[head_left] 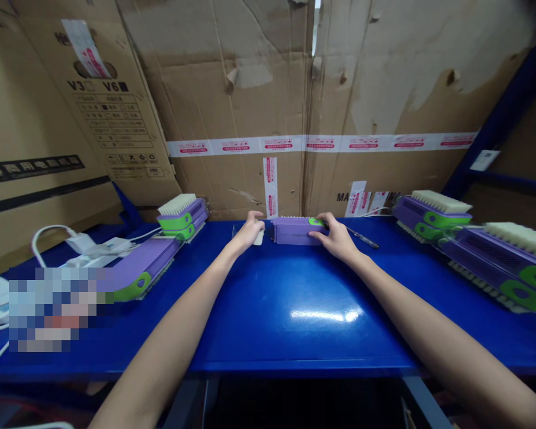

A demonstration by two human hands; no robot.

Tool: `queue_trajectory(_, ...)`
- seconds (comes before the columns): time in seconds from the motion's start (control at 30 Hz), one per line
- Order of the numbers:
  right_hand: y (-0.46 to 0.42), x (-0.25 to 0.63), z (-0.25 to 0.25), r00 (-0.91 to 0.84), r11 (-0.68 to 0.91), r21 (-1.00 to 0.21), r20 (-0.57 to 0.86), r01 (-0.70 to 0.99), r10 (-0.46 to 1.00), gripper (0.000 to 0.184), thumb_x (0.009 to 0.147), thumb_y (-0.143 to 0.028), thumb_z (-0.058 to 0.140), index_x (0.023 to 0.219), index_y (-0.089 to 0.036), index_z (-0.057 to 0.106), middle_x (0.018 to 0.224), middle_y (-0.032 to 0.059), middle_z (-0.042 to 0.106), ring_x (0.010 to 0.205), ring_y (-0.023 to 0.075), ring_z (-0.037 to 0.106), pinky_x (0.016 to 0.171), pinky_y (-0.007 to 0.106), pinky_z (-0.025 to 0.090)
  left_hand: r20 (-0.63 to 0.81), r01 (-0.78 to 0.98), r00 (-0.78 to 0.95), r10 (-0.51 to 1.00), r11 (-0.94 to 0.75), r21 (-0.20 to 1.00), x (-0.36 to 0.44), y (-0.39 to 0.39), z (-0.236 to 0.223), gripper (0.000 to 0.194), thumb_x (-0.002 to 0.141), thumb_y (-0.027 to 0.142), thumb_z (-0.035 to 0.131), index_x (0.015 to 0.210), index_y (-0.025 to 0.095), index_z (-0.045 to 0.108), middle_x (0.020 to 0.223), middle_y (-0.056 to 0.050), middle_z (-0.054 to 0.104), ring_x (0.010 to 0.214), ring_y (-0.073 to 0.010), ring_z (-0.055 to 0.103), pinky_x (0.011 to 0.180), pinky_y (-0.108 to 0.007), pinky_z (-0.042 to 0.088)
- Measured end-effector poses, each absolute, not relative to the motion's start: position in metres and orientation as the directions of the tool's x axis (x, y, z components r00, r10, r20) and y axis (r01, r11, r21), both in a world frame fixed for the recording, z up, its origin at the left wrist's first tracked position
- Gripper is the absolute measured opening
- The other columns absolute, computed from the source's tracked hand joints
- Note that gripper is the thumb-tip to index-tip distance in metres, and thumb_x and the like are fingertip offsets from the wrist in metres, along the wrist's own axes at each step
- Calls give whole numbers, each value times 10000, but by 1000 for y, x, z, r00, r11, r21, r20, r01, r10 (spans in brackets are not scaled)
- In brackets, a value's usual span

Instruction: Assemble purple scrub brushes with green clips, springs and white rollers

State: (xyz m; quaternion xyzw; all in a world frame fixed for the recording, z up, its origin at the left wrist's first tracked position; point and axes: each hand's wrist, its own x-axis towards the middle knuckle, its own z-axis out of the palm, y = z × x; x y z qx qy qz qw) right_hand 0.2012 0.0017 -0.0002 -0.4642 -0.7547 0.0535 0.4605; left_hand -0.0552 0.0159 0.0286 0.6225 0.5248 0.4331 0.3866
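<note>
A purple box-shaped device (295,231) with a green end and a toothed pale edge lies on its side at the back of the blue table. My right hand (337,238) grips its right end, thumb on the near face and fingers behind. Just left of the device, my left hand (248,231) is closed over a small whitish flat piece (259,238), partly hidden by the fingers. The left hand does not touch the device. A thin screwdriver-like tool (362,238) lies to the right of my right hand.
More purple-and-green devices with pale ridged pads are at left (183,217) and right (433,214). A white power strip (100,253) with cables lies on the left of the blue table (304,333). Cardboard (241,107) walls the back; a blue post (500,101) stands right.
</note>
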Motion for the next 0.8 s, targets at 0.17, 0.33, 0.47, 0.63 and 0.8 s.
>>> queue_trajectory(0.17,6,203,-2,-132,589,-572,644,571,754,349,733,-330,677,1032,-214,541,1039,65,653,961,237,626,879,397,487,272,278,-2,962,-260,924,-52,24,16,466,722,87,519,1150,190,364,888,-37,587,738,-125,586,684,-248,464)
queue_trajectory(0.33,9,206,-2,-103,570,-664,604,483,791,367,695,-331,710,1017,-207,584,1042,61,666,984,236,636,896,406,501,283,117,-48,958,-276,954,-45,22,10,499,714,93,601,1147,192,375,1067,-110,623,848,-155,626,781,-317,481)
queue_trajectory(0.47,9,207,-1,-86,541,-720,565,434,821,397,665,-324,736,1015,-193,602,1037,71,680,1009,237,635,932,412,487,296,44,-90,951,-293,955,-43,22,9,429,692,117,654,1075,159,464,1029,-112,652,846,-166,642,758,-308,503)
queue_trajectory(0.63,9,206,0,-102,523,-775,525,355,845,423,647,-324,753,1017,-174,613,1053,84,685,1028,238,631,963,412,465,317,138,-35,948,-309,941,-44,21,11,217,684,92,652,893,118,598,856,-74,679,797,-155,646,738,-269,509)
queue_trajectory(0.8,7,205,0,-88,479,-819,477,317,874,463,658,-340,749,1061,-166,602,1018,90,690,960,235,649,909,421,492,214,191,-18,977,-207,959,-48,15,17,233,727,150,655,952,128,600,707,-12,654,604,-118,618,598,-244,513)
